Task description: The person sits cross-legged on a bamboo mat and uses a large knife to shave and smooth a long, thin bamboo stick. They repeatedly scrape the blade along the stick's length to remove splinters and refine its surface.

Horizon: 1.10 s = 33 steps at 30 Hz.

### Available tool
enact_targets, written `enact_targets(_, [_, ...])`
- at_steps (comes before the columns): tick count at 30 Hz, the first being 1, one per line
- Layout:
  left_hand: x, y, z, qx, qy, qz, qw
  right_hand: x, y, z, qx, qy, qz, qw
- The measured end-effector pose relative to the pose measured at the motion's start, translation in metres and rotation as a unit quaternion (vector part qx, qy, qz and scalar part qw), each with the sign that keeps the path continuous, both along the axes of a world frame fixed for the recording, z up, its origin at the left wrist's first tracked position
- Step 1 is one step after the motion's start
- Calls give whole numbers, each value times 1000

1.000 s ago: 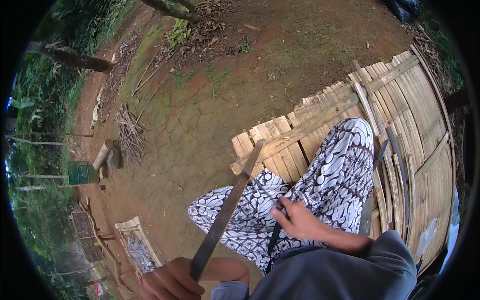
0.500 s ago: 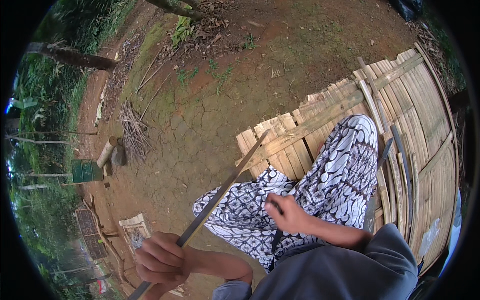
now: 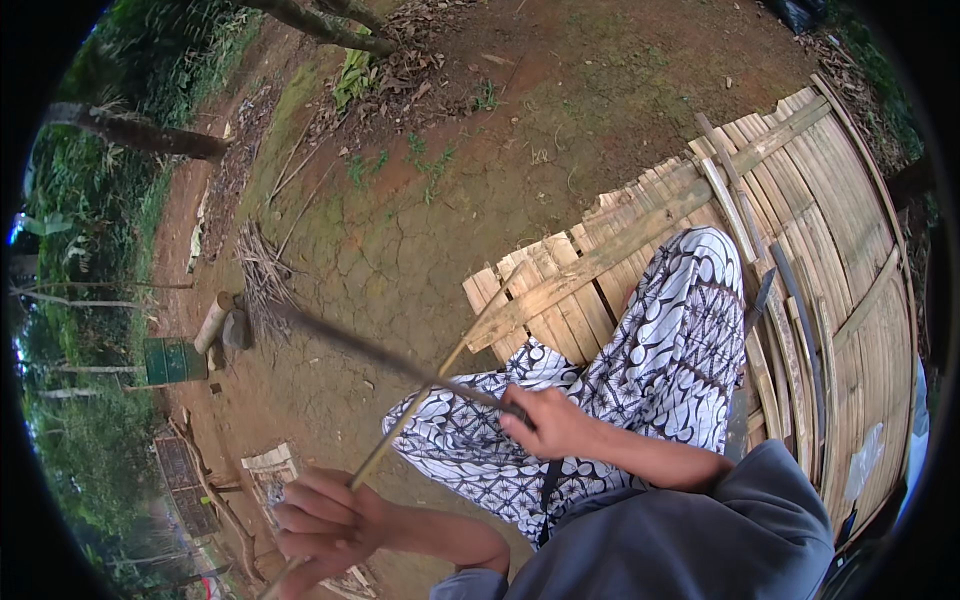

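Left hand point(image 3: 325, 525): lowest in the picture, fingers point(image 3: 300, 520) curled shut around the near end of a thin bamboo strip point(image 3: 400, 425).
Bamboo strip: pale and narrow, it slants up and to the right from the left hand, over the patterned trouser leg point(image 3: 660, 360), and its far end reaches the edge of the bamboo platform point(image 3: 850, 250).
Right hand point(image 3: 550, 422): just above the knee, fingers wrapped closed on the handle of a long dark blade point(image 3: 400, 360).
Dark blade: it runs up and to the left from the right hand, blurred along its length, and crosses the strip about midway; whether the two touch there cannot be told.
Trouser leg: black-and-white patterned cloth, bent at the knee, lying partly on the platform.
Grey sleeve point(image 3: 690, 540): fills the lower right.
Bamboo platform: split slats side by side on the right, with a cross batten point(image 3: 640, 225) lying over them and loose strips point(image 3: 790, 340) beside the leg.
Ground point(image 3: 450, 200): cracked reddish earth beyond the knee.
Twig bundle point(image 3: 262, 275): further left, beside a short log point(image 3: 212, 320) and a green box point(image 3: 172, 360).
Far edge: tree trunk point(image 3: 320, 25), leaf litter and greenery.
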<state>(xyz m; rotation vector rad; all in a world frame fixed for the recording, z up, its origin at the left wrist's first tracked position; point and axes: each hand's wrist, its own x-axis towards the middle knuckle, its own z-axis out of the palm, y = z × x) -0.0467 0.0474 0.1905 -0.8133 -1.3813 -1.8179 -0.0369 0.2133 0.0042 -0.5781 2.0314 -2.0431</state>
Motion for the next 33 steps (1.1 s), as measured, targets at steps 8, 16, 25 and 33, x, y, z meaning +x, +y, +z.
enact_targets(8, [-4,-17,-1,-22,-2,16,1000,-18,20,-17,114,-161,-85,977])
enact_targets(16, [-12,3,-1,-37,24,-86,995,1,19,59,-26,16,64,997])
enact_targets(25, [-9,-12,-7,-17,8,-102,995,-23,19,-38,38,-101,-52,993])
enact_targets(33, [-5,1,-6,-37,18,-78,996,-9,22,58,36,-27,31,999])
